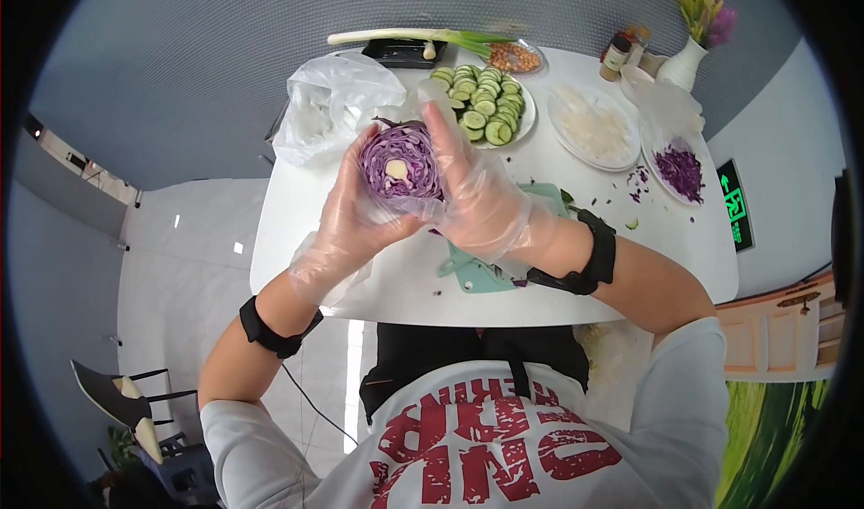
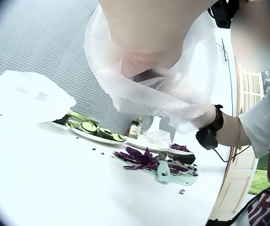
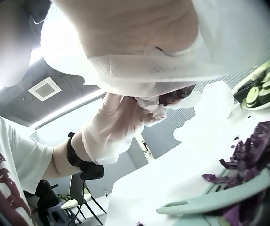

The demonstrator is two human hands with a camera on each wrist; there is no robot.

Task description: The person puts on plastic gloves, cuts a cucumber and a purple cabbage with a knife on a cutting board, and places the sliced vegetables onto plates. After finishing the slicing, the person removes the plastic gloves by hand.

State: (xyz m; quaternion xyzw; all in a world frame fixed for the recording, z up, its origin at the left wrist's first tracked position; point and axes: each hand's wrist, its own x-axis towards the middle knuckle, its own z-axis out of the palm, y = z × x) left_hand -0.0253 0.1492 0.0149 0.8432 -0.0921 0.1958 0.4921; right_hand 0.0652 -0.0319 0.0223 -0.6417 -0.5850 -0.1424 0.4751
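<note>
Above the table's near half, a cut red cabbage [image 1: 419, 153] is held between both hands, its layered face and pale core turned up. My left hand [image 1: 346, 210], in a clear plastic glove, grips the cabbage from the left with the thumb beneath it. On the opposite side my right hand [image 1: 472, 189], gloved the same way, holds it with fingers along its edge. Below the right forearm lies a pale green cutting board [image 1: 477, 277]. Purple cabbage leaves [image 2: 142, 159] and a light green handle [image 3: 215, 200] lie on the board.
Behind the hands are a white plastic bag [image 1: 337, 104], a plate of cucumber slices [image 1: 486, 104] and a long green onion [image 1: 396, 36]. To the right stand a plate of pale slices [image 1: 594, 131], shredded purple cabbage [image 1: 679, 171], a seasoning jar [image 1: 615, 57] and a white vase [image 1: 682, 64].
</note>
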